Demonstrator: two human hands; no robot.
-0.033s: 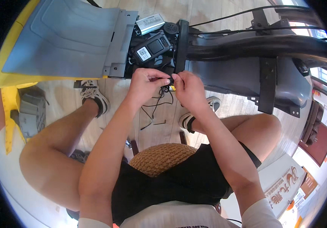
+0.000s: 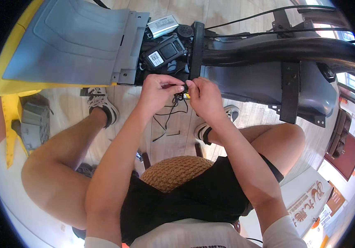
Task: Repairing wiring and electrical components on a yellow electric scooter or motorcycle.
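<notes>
My left hand (image 2: 157, 93) and my right hand (image 2: 205, 97) meet at the near edge of an open vehicle frame. Thumb and fingers of each are pinched on a small black piece at the end of a thin black cable (image 2: 171, 109). Its exact shape is mostly hidden by the fingertips. Loops of the cable dangle below my hands toward the floor, with a bit of yellow beside them. Just beyond, in the frame's bay, lie a black box with a white label (image 2: 168, 53), a silver metal module (image 2: 163, 26) and a round black part (image 2: 185, 31).
A grey panel with a yellow rim (image 2: 66, 41) spans the left. Thick black frame tubing (image 2: 268, 51) and a grey plastic shell (image 2: 243, 82) extend right. A small hex key (image 2: 173, 134) lies on the wooden floor, before a woven stool (image 2: 175, 170) between my legs.
</notes>
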